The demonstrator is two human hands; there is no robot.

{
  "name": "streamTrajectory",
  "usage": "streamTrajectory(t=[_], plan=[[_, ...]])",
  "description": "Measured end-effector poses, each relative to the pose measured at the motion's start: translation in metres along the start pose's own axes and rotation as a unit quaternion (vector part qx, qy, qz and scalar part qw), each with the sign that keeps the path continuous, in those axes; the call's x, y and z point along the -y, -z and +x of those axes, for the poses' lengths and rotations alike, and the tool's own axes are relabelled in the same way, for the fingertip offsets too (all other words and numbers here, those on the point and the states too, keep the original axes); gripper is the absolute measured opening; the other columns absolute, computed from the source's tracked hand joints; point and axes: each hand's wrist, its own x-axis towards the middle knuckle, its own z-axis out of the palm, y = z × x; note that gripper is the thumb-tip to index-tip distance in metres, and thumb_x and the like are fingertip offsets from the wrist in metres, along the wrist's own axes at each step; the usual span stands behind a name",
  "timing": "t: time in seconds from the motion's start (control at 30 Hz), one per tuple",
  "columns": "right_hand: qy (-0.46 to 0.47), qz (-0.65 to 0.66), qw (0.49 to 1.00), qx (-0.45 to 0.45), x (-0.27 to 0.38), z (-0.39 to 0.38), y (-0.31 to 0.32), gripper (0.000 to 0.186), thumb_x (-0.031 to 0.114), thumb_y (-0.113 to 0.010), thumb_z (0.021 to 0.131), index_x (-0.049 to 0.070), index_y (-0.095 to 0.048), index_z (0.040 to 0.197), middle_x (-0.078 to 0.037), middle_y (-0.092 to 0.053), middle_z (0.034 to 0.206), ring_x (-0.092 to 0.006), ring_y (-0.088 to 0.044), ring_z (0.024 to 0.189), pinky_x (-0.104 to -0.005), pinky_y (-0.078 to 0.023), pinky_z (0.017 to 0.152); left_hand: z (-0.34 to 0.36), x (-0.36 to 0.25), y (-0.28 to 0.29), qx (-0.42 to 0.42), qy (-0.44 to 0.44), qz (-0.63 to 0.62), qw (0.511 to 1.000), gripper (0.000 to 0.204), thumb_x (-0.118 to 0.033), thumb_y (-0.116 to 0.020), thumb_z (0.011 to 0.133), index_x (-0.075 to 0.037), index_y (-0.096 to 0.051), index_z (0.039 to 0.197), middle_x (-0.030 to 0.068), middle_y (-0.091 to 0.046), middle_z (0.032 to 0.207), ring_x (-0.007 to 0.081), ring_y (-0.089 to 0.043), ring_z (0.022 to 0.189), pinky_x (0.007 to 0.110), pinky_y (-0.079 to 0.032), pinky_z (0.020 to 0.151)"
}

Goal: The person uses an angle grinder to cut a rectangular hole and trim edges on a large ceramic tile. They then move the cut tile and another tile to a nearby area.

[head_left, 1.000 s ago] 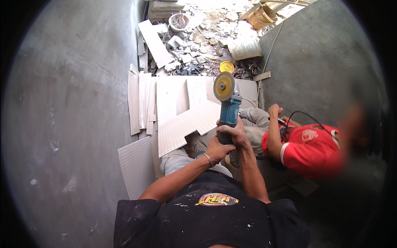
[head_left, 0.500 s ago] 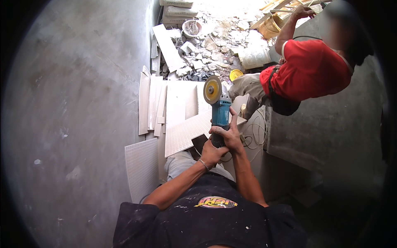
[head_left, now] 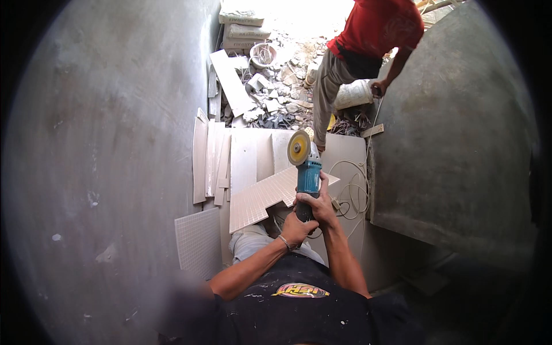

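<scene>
An angle grinder with a blue body and a round yellow disc points away from me, its disc end upward. Both my hands are wrapped round its dark rear grip. My left hand, with a bracelet at the wrist, closes on the lower end. My right hand grips just above it, one finger stretched along the body. Beneath the grinder a large pale tile with a grid pattern lies tilted across my legs. A notch is cut out of its near edge, partly hidden by my hands.
A co-worker in a red shirt stands ahead. Tile strips and a gridded tile lean by the left wall. A pale cable coils on the right. Rubble, bags and a bucket lie beyond.
The co-worker has moved from the right toward the far middle, standing more upright. The dark square patch at the tile's notch no longer shows. My hands keep the same hold on the grinder.
</scene>
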Motion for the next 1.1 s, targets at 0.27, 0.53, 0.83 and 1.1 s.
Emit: streamTrajectory(t=[0.27, 0.53, 0.83, 1.1], plan=[[-0.017, 0.013, 1.0, -0.019, 0.001, 0.0, 0.011, 0.099, 0.002, -0.086, 0.084, 0.014, -0.014, 0.15, -0.016, -0.066, 0.099, -0.026, -0.073, 0.076, -0.0403, -0.065, 0.068, 0.006, -0.005, -0.002, 0.057, 0.016, 0.0, 0.998, 0.034, -0.021, -0.084, 0.077, 0.002, -0.069, 0.096, 0.0068, -0.072, 0.076, 0.0183, -0.072, 0.069, 0.034, -0.057, 0.063], [-0.001, -0.1, 0.991, -0.089, -0.005, -0.008, 0.021, 0.081, 0.012, -0.089, 0.083, 0.005, -0.036, 0.144, -0.015, -0.065, 0.111, -0.0219, -0.071, 0.094, -0.0381, -0.061, 0.084, 0.01, -0.015, -0.005, 0.032, -0.112, 0.057, 0.992, 0.029, -0.018, -0.086, 0.082, 0.001, -0.07, 0.098, 0.0085, -0.075, 0.081, 0.016, -0.072, 0.073, 0.035, -0.056, 0.065], [0.062, -0.247, 0.901, -0.35, -0.012, -0.015, 0.039, 0.068, 0.019, -0.093, 0.073, -0.006, -0.056, 0.125, -0.019, -0.071, 0.107, -0.0294, -0.072, 0.093, -0.0406, -0.059, 0.086, 0.032, -0.007, -0.05, 0.006, -0.161, 0.269, 0.95, 0.07, -0.026, -0.087, 0.082, 0.005, -0.049, 0.132, 0.0343, -0.069, 0.112, 0.0546, -0.069, 0.106, 0.056, -0.057, 0.089], [0.046, -0.129, 0.883, -0.448, -0.001, -0.046, 0.127, 0.037, 0.004, -0.082, 0.072, 0.0, -0.063, 0.104, -0.006, -0.066, 0.085, -0.0186, -0.066, 0.07, -0.0344, -0.056, 0.065, 0.083, 0.047, 0.048, 0.184, -0.168, 0.405, 0.88, 0.093, -0.046, -0.09, 0.076, 0.003, -0.051, 0.145, 0.0216, -0.065, 0.129, 0.0359, -0.067, 0.12, 0.046, -0.055, 0.104]])
